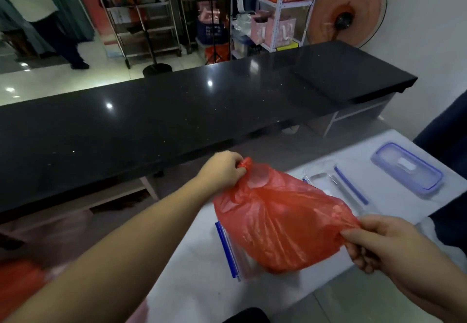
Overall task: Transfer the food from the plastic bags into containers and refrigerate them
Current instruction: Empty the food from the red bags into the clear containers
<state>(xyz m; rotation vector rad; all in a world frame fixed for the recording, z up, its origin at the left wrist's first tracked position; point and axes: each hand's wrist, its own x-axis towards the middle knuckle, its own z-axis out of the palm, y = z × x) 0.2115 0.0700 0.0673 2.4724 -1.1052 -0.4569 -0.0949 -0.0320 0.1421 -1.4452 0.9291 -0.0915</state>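
1. The left hand [223, 170] reaches out over the near edge of the white table [394, 204], its fingers pinched together on the knotted top of a red plastic bag [280, 219].
2. The right hand [379, 244] holds the opposite end of the same bag, thumb and fingers clamped on a gathered corner of the thin film.
3. The bag stretches between the two hands, sagging in the middle, and hangs above the white table; whether its underside touches the table cannot be told from this angle.
4. Something bulky fills the bag, but the red film hides what it is.
5. A clear zip bag with a blue seal strip [228, 252] lies flat on the table directly beneath the red bag, mostly covered by it.
6. A clear container [326, 178] with blue clips sits on the table just beyond the red bag, open at the top.
7. A translucent lid with a blue rim [406, 168] lies flat on the table, to the right of the container and apart from it.
8. A long black counter [177, 110] runs across the view behind the table.
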